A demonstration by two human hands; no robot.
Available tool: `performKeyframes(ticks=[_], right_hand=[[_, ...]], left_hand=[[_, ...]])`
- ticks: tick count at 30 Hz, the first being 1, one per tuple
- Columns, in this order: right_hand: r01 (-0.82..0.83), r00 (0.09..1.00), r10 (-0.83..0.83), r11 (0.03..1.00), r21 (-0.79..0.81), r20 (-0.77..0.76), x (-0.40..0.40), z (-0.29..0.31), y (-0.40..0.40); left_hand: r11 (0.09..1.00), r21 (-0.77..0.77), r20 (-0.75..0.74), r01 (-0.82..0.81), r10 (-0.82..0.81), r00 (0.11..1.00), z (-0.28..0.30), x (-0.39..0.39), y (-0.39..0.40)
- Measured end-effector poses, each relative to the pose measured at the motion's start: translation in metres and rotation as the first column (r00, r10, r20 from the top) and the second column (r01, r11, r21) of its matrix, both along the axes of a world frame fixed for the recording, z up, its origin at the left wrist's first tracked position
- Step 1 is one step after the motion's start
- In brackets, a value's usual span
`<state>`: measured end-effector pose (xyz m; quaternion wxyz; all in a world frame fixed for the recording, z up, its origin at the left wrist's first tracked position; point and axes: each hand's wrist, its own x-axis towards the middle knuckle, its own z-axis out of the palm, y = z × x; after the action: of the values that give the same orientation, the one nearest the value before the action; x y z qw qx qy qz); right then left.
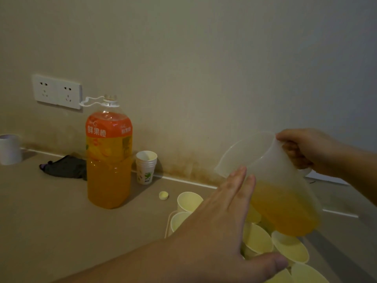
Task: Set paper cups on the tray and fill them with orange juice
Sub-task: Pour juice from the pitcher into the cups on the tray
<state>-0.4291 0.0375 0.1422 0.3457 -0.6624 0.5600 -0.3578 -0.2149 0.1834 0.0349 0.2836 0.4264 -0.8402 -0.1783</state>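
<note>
- The place looks like a home kitchen or a plain domestic room; which of the two cannot be told for sure.
- A beige counter runs along a painted wall stained brown just above the joint.
- A white double wall socket sits low on the wall above the counter.
- Household drink things stand about: a big shop-bought orange juice bottle with its cap off, a stack of paper cups, a translucent plastic jug.
- A dark crumpled cloth lies against the wall.
</note>
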Motion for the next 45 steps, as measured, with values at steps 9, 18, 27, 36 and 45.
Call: performKeyframes(ticks=[9, 18, 27, 36, 45], right_hand=[[-0.004, 0.997, 0.003, 1.0, -0.023, -0.082, 0.016, -0.003, -0.003], [-0.023, 0.985, 0.01, 0.997, -0.07, -0.173, 0.025, -0.001, 0.006], [-0.034, 0.974, 0.018, 0.997, -0.067, -0.228, 0.022, -0.001, 0.005], [-0.04, 0.962, 0.018, 0.996, -0.076, -0.272, 0.026, 0.0, 0.004], [-0.042, 0.947, 0.012, 0.996, -0.085, -0.32, 0.035, -0.002, 0.0]], left_hand=[[0.999, 0.028, 0.023, -0.023, 0.023, 0.999, -0.009, 0.01, -0.003], [0.999, 0.027, 0.031, -0.04, 0.039, 0.999, -0.013, 0.012, 0.004], [0.998, 0.024, 0.055, -0.051, 0.049, 0.997, -0.018, 0.011, 0.006], [0.998, 0.016, 0.055, -0.059, 0.058, 0.997, -0.023, 0.009, 0.009], [0.995, 0.053, 0.054, -0.081, 0.078, 0.995, -0.026, 0.014, 0.007]])
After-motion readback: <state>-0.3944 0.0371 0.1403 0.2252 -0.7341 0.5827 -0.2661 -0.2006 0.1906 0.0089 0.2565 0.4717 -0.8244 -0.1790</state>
